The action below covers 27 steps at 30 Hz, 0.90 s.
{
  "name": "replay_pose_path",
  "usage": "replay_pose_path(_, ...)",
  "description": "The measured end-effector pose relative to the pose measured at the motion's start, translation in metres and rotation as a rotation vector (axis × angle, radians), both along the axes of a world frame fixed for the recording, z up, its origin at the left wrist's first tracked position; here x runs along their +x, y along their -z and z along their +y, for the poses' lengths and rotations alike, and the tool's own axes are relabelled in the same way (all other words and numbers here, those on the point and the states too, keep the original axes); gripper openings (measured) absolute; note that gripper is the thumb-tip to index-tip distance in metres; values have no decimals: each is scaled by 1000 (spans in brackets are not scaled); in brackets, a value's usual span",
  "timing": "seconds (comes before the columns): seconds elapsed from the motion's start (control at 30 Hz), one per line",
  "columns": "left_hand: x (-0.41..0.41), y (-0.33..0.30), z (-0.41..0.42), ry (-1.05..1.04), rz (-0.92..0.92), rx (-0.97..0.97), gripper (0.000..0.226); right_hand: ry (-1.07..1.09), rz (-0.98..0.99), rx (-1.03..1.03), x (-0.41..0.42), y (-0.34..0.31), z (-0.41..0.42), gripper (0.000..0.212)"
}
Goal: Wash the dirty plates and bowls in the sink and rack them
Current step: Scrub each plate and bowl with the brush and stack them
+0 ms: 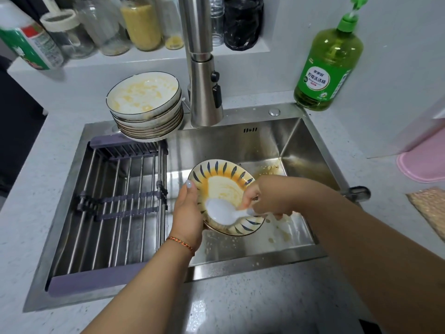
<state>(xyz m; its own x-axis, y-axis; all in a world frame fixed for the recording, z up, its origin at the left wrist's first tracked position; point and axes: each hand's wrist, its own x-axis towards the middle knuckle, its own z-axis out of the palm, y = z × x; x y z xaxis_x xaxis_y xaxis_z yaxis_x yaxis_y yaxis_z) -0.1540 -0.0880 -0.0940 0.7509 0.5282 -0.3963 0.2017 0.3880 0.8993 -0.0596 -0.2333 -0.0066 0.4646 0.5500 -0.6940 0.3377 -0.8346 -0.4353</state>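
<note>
Over the steel sink [296,145] my left hand [187,213] grips the left rim of a tilted plate [224,182] with blue leaf marks and yellow-orange residue. My right hand [267,198] holds the handle of a white spoon [221,212], whose bowl lies against the plate's lower face. A stack of several dirty plates [144,104] smeared with yellow stands on the sink's back left corner. The bar rack [113,213] spans the sink's left half with nothing on it.
The faucet [204,88] hangs above the sink's back middle, no water visible. A green dish-soap bottle [330,66] stands back right. Jars [142,22] line a ledge behind. Food bits lie on the sink floor. A pink mat [426,162] and a woven pad [431,206] lie at the right.
</note>
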Motion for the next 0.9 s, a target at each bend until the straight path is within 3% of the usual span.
replay_pose_path(0.13, -2, 4, -8, 32, -26, 5, 34, 177, -104, 74, 3, 2, 20, 19)
replay_pose_path(0.3, -4, 0, -11, 34, -31, -44, 34, 304, -302, -198, 23, 23, 27, 39)
replay_pose_path(0.4, 1, -2, -12, 31, -27, -16, 36, 273, -392, -107, 12, 26, 27, 32)
replay_pose_path(0.5, 6, -5, -11, -3, 2, -49, 34, 165, -245, 52, 0, 13, 38, 24)
replay_pose_path(0.57, 7, -4, -8, -3, -15, -47, 34, 144, -219, 34, 3, 8, 42, 24)
replay_pose_path(0.7, 3, -5, -8, 30, -33, 0, 39, 197, -468, -133, 17, 22, 25, 29)
replay_pose_path(0.77, 3, -5, -7, 39, -37, 11, 36, 218, -457, -155, 19, 26, 23, 27)
replay_pose_path(0.9, 4, -3, -10, 50, -32, 11, 37, 186, -291, 45, 8, 21, 28, 21)
